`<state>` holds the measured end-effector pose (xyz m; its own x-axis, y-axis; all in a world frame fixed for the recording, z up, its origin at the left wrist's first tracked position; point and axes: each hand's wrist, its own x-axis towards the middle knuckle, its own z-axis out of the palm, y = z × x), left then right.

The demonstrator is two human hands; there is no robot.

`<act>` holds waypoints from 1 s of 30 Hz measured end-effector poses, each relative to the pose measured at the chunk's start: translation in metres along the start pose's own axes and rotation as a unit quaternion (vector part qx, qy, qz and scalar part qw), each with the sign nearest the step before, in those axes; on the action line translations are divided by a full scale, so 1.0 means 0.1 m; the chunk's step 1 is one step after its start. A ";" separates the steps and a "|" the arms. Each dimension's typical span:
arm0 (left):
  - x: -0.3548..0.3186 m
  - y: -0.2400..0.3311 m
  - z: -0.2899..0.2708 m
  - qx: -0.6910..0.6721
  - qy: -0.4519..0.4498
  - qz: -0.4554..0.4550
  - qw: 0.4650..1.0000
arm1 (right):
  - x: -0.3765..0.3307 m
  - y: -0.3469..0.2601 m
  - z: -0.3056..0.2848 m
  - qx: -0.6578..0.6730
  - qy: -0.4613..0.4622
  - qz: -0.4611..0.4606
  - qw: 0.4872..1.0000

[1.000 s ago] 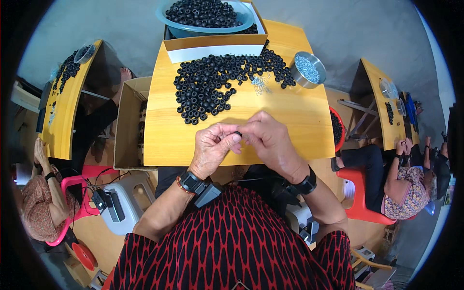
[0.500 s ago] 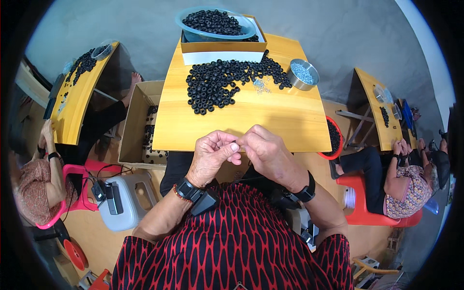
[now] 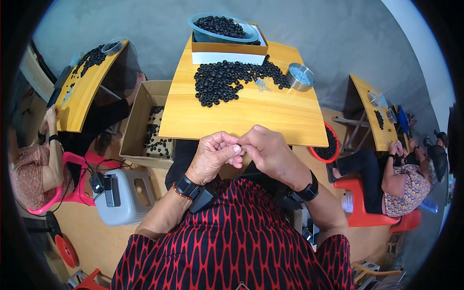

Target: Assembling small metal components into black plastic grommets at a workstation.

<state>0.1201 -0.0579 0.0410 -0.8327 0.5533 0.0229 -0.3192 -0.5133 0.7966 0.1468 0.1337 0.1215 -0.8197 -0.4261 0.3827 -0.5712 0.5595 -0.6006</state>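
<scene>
My left hand [image 3: 216, 153] and my right hand [image 3: 270, 153] meet just off the near edge of the yellow wooden table [image 3: 241, 123]. Thumb and fingers of each are pinched together, tip to tip. A small dark bit shows between the fingertips, too covered to name. Beyond them on the tabletop spreads a pile of small black rings [image 3: 217, 84]. By its right side lie several tiny silvery pins [image 3: 262, 85]. A round metal tin [image 3: 302, 86] of similar small pale pieces stands at the right.
A blue-rimmed bowl [image 3: 195, 21] of black rings sits in an open box [image 3: 227, 58] at the back. Left of the table is a cardboard carton [image 3: 128, 135] with more rings; on the right, a red basin [image 3: 337, 140]. Other people work at side tables [image 3: 92, 87], one on each side.
The view has shifted slightly, so the table sits a little differently in it. My hands stay pinched together, with the fingertips drawn closer to each other.
</scene>
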 end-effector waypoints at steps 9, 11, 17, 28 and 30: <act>-0.13 0.08 -0.01 -0.028 -0.004 0.041 0.999 | -0.06 -0.14 0.22 0.220 0.052 0.167 0.960; -0.13 0.08 -0.02 -0.033 -0.005 0.052 0.998 | -0.05 -0.16 0.26 0.229 0.072 0.159 0.958; -0.12 0.17 -0.01 -0.041 0.007 0.079 0.996 | -0.01 -0.08 0.35 0.170 0.096 0.091 0.977; 0.01 0.04 -0.26 -0.065 0.031 0.064 0.995 | 0.13 0.07 0.53 0.041 0.089 0.002 0.995; 0.00 0.02 -0.32 -0.074 0.055 0.053 0.994 | 0.16 0.11 0.55 0.050 0.075 0.012 0.996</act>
<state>0.1048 -0.0794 0.0236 -0.9071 0.4199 0.0279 -0.2843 -0.6605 0.6949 0.1297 0.0935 0.0826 -0.8347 -0.2972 0.4636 -0.5500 0.4911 -0.6755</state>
